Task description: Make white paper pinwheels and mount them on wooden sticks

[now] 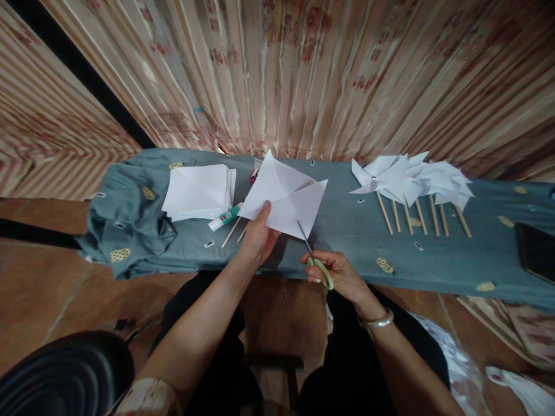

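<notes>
A: First entry, far left?
B: Stack (pixel 197 193), white paper, well to the left of the fingers of the left hand (pixel 261 236).

A: Next along?
B: Glue stick (pixel 225 218), green and white, lying aslant, near those fingers on their left. Then sticks (pixel 231 232), pale wood, two showing, just left of the same fingers; upper ends hidden.

A: Left hand, condition?
B: Pinching the sheet (pixel 297 202) by its near left part. Thumb flat on top; remaining fingers out of sight beneath.

A: The sheet itself?
B: White, four-cornered, creased, raised over the cloth (pixel 338 225). Reaches beyond and to the right of the left fingertips. One slit runs in from near its right corner.

A: Continue rightward.
B: Scissors (pixel 321 271), pale green handles, in front of the right fingers. One blade lies over the sheet's near corner; the other's position cannot be told.

A: Right hand?
B: Right hand (pixel 340 274), thumb and fingers closed around the handles; exact seating in the loops cannot be told. Bangle (pixel 376 319), silver-coloured, at the wrist behind.

A: Last entries?
B: Pinwheels (pixel 416 178), white, overlapping in a row, beyond and to the right of the right fingers, wooden stems towards the person. Black item (pixel 537 251), flat, far right of those fingers.
</notes>
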Demonstrator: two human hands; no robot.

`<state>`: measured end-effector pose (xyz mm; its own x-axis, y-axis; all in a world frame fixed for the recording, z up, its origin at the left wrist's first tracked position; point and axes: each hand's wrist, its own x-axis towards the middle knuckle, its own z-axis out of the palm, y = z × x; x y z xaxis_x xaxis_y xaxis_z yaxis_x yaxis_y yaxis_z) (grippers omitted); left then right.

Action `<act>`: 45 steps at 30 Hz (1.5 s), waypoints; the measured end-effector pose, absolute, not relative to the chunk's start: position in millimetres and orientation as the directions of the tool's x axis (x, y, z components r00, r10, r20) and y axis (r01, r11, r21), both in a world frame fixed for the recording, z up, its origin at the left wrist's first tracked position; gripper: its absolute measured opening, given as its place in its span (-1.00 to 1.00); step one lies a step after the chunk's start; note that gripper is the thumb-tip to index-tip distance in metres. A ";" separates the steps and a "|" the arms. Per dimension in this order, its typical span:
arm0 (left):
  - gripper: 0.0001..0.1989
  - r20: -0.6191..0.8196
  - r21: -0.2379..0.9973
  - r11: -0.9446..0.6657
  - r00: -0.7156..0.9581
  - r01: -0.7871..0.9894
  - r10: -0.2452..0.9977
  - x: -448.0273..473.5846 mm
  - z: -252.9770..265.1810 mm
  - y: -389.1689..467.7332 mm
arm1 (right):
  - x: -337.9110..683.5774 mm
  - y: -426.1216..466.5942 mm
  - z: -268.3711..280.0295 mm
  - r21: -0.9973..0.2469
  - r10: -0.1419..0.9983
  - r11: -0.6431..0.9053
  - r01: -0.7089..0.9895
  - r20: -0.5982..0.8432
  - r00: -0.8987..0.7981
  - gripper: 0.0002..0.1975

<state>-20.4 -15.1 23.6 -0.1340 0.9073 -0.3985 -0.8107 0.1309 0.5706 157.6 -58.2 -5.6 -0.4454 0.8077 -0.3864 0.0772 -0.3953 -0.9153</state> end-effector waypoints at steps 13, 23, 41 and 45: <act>-0.78 -0.398 0.584 0.145 -0.126 -0.799 0.909 -18.9 23.1 -16.3 | 154.3 -58.5 0.6 -0.911 0.808 -0.400 0.098 -0.401 -0.433 -0.46; -0.75 -0.442 0.585 0.205 -0.096 -0.785 0.892 -13.2 23.3 -20.3 | 157.0 -58.8 -0.7 -0.923 0.823 -0.372 0.094 -0.375 -0.427 -0.48; -0.77 -0.414 0.596 0.206 -0.077 -0.776 0.907 -11.9 20.8 -23.3 | 154.9 -57.8 1.2 -0.930 0.837 -0.358 0.077 -0.357 -0.416 -0.55; -0.75 -0.419 0.595 0.215 -0.071 -0.774 0.905 -11.5 18.9 -23.8 | 155.3 -58.3 0.3 -0.937 0.844 -0.338 0.090 -0.344 -0.412 -0.54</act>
<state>-11.5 -23.8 18.9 -0.0711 0.9052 -0.4191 -0.7743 0.2148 0.5952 155.3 -58.3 0.3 -0.4116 0.8440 -0.3438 0.0900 -0.3378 -0.9369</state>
